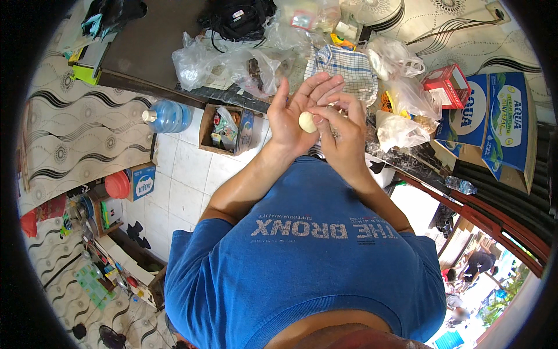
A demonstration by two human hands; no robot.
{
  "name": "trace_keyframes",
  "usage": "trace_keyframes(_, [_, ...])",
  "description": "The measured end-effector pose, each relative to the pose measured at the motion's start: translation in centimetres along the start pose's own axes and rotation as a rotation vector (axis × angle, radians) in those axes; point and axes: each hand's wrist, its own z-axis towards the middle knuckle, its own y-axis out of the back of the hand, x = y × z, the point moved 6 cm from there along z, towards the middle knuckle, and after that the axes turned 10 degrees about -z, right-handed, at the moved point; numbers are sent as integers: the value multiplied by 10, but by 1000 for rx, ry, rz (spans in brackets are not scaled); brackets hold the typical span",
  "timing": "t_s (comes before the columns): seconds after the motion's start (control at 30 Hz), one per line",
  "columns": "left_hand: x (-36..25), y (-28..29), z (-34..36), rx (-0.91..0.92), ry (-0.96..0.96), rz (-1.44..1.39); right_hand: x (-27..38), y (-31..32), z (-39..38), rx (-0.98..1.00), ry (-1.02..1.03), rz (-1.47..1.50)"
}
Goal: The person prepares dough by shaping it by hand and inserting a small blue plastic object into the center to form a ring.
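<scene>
A small, smooth, pale cream ball (306,122) lies against the palm of my left hand (286,119); I cannot make out what it is made of. That hand is turned up, its thumb and fingers stretched out. Thumb and fingertips of my right hand (343,127) are pinched together at the ball's right side. Both hands are raised in front of my chest, before the edge of a dark table (232,93). Just beyond them, a blue-and-white checked cloth (349,67) lies on the table.
Clear plastic bags (200,64) and a black bag (238,17) cover the table's far side. To the right are filled plastic bags (401,128), a red box (446,87) and blue cartons (503,119). A water jug (168,116) and an open carton (204,129) stand at left.
</scene>
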Motion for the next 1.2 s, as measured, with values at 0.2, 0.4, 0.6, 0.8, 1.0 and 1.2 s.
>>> trace_keyframes(0.2, [2,-1,-1,-15,25,-6,13,16,13,-34,139,-136])
trace_keyframes(0.4, [20,-23,-5,196,118,89,53,-11,30,140,449,-201])
trace_keyframes(0.6, [18,-27,-5,254,56,263,37,-25,32,126,411,-109])
trace_keyframes(0.8, [5,-23,-2,241,9,332,54,-27,29,162,478,-195])
trace_keyframes(1.0, [6,-22,-3,330,45,300,34,-17,45,49,403,-122])
trace_keyframes(1.2, [2,-23,0,389,71,341,50,-27,25,165,540,-245])
